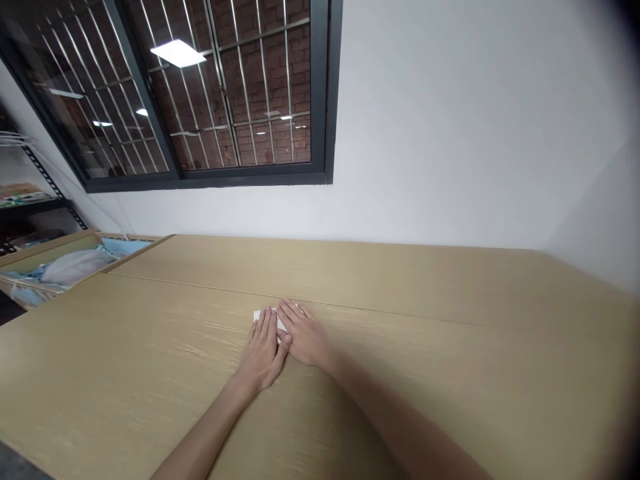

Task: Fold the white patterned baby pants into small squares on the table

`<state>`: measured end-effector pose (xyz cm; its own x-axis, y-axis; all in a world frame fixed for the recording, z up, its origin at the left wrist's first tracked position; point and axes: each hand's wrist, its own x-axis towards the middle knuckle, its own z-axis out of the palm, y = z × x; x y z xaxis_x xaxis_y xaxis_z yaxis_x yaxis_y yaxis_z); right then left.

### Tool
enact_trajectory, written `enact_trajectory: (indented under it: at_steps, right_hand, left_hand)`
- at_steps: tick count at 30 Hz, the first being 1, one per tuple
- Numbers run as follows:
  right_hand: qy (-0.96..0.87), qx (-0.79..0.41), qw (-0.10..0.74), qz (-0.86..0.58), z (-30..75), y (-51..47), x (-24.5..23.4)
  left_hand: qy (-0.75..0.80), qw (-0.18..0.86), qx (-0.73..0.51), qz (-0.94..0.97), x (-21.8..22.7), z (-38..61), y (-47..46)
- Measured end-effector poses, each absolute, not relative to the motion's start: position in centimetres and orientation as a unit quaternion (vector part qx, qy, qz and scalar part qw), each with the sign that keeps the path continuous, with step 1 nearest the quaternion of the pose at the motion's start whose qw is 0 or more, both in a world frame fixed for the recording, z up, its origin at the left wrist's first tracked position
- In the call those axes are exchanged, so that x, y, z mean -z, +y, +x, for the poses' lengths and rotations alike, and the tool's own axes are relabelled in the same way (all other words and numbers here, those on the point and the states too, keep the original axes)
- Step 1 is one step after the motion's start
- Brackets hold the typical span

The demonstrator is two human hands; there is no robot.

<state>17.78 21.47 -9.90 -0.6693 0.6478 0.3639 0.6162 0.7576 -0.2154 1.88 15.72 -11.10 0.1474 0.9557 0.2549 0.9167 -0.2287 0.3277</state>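
Both hands lie flat, side by side, on a small white piece (281, 325) that looks like paper or cloth. My left hand (263, 353) presses on its left part with the fingers stretched out. My right hand (303, 335) covers its right part, fingers also extended and pointing away from me. The two hands touch or nearly touch at the thumbs. Most of the white piece is hidden under them, so its full shape and material cannot be told. Beneath is a broad tan surface (150, 360) with wrinkles in its covering, just in front of a long seam.
A wooden-edged bin (85, 287) with blue and whitish soft material stands at the left. Behind it is a shelf rack (30, 207) with items. A white wall (425, 133) and a barred window (225, 100) rise along the back.
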Motion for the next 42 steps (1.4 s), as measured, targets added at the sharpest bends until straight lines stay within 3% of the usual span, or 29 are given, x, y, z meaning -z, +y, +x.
enact_trajectory:
  at_steps: [10, 18, 24, 32, 38, 42]
  right_hand:
    - [-0.894, -0.056, 0.216, -0.389, 19.6, 21.9, 10.5]
    - [-0.898, -0.043, 0.294, -0.325, 20.6, 20.8, 8.5]
    - [-0.908, -0.101, 0.287, -0.29, 21.1, 21.5, 9.0]
    - [-0.87, -0.163, 0.348, -0.308, 20.7, 23.4, 10.1]
    - [-0.83, -0.251, 0.364, -0.34, 20.9, 23.2, 6.8]
    - [-0.774, -0.348, 0.379, -0.369, 22.1, 23.6, 3.9]
  left_hand:
    - [0.675, -0.035, -0.201, 0.709, 13.7, -0.3, 16.1]
    - [0.577, -0.059, -0.351, 0.735, 10.5, -2.4, 16.2]
    - [0.537, -0.006, -0.296, 0.79, 10.7, -2.5, 16.0]
    - [0.539, 0.034, -0.368, 0.757, 11.3, -3.2, 18.1]
    - [0.56, 0.071, -0.447, 0.694, 9.3, -2.5, 17.4]
    - [0.551, 0.183, -0.472, 0.663, 8.7, -0.5, 16.0]
